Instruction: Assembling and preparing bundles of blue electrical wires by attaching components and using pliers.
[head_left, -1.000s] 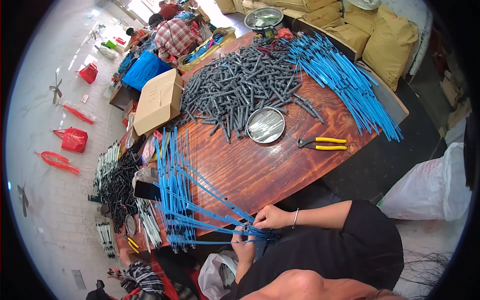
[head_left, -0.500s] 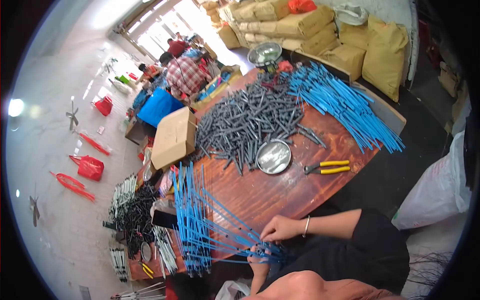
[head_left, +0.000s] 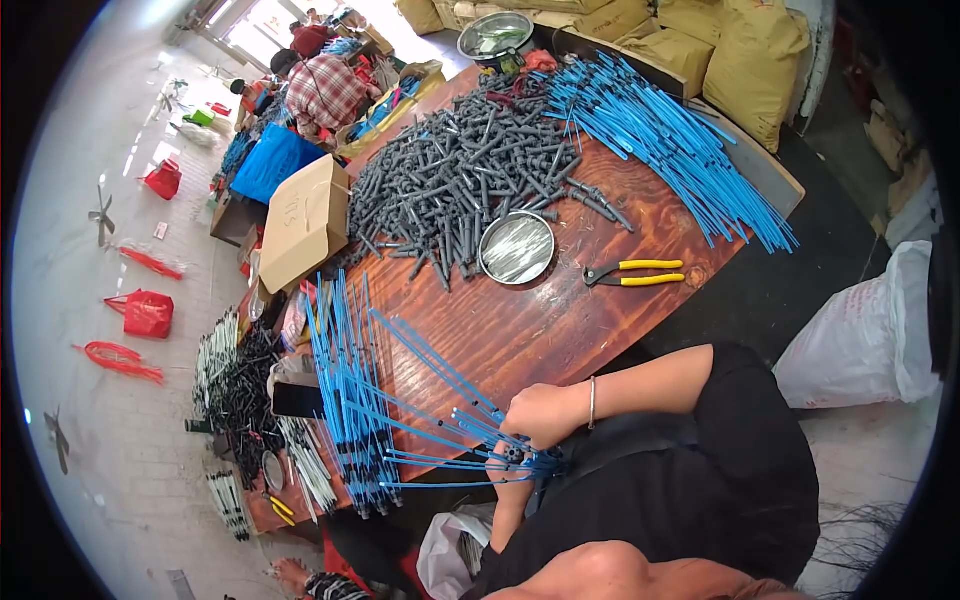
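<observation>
Person is sitting at edge of a wooden table point(head_left: 560, 330), working w/ both hands just off its near edge, over the lap. Right hand point(head_left: 540, 415) is curling closed round the gathered ends of a fan of thin blue rods point(head_left: 440, 440), fingers pressed together on the bunch; left hand point(head_left: 510, 470) is coming up from below, pinching the same ends where they're meeting a small dark hub piece, though the exact finger hold there is partly hidden. Rods are spreading out leftward from the grip, their free tips lying across the table edge and overlapping a finished-looking stack of blue rod assemblies point(head_left: 345, 400) lying beside them. Looks like the step in hand is seating rods into the hub, approx. mid-assembly: several are already in, splayed. Judging by that, next move is calling for keeping the bundle steady w/ one hand while the other is lining up a rod end w/ its socket, since the fan could spring apart. Further off on the table: heap of grey plastic fittings point(head_left: 460, 185), round metal lid point(head_left: 516, 248), yellow-handled pliers point(head_left: 635, 272), loose blue rods point(head_left: 670, 150), cardboard box point(head_left: 305, 225).
</observation>
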